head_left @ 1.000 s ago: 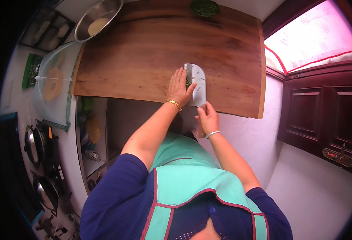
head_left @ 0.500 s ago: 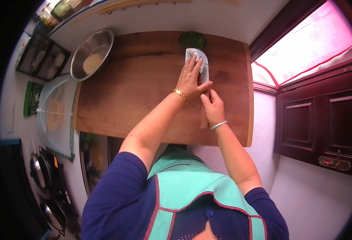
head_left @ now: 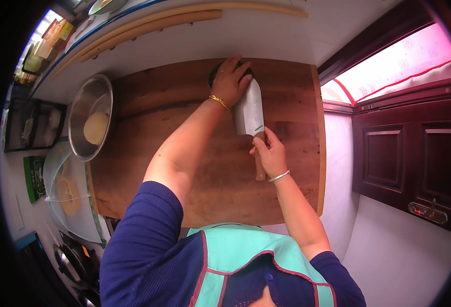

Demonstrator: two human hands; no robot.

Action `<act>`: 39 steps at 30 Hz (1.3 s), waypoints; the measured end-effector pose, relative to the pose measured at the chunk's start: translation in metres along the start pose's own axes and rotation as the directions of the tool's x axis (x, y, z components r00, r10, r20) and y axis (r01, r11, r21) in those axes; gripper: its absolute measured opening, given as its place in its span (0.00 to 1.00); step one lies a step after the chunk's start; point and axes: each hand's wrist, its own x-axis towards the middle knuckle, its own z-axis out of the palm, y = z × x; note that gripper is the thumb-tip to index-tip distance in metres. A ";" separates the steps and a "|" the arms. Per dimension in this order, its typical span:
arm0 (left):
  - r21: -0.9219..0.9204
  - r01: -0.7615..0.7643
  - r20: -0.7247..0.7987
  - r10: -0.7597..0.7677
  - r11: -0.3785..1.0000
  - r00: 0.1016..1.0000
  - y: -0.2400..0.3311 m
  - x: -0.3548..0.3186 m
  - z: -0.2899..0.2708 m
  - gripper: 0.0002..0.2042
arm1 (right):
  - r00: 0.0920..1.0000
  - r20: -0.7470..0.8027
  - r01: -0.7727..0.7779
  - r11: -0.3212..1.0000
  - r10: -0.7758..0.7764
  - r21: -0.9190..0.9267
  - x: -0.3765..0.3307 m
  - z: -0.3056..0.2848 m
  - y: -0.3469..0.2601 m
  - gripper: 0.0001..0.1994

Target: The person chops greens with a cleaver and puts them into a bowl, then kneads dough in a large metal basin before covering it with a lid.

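Note:
My right hand is closed round the wooden handle of a cleaver, whose broad blade points away from me over the wooden board. A small green scrap sticks to the blade near the handle. At the board's far side, my left hand reaches over a round, dark green patch of chopped greens and covers most of it. Its fingers are stretched and slightly apart, just beside the blade's far end. Whether the fingertips touch the greens is hidden.
A steel bowl holding a pale ball of dough stands at the board's left edge. Left of it are a mesh food cover and a black rack. Rolling pins hang along the far wall. A dark wooden door is at right.
My left hand has left the blade and moved away from me onto the greens. The cleaver, still in my right hand, now shows its blade uncovered. The view has shifted, showing more of the far wall.

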 end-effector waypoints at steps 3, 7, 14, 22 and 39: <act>0.057 -0.041 -0.003 0.042 0.998 0.999 -0.012 0.005 0.011 0.18 | 0.999 -0.024 -0.030 1.000 0.030 0.000 -0.006 -0.009 0.000 0.23; 0.166 -0.010 0.098 -0.006 0.986 0.995 -0.017 0.009 0.016 0.18 | 0.996 -0.069 -0.054 0.997 0.058 0.064 -0.020 -0.025 -0.004 0.22; 0.308 0.056 0.217 -0.128 0.950 0.968 -0.012 0.012 0.015 0.24 | 0.995 -0.097 0.042 0.998 -0.037 0.054 -0.010 -0.039 -0.010 0.20; -0.880 0.459 0.258 -0.688 0.123 0.679 -0.009 0.038 -0.031 0.23 | 0.995 0.005 0.093 0.970 -0.097 0.226 0.023 -0.014 -0.039 0.19; -0.804 0.504 0.591 -0.523 -0.317 0.614 0.011 0.023 -0.068 0.40 | 0.970 -0.010 0.228 0.929 -0.242 -0.292 0.081 0.006 -0.039 0.20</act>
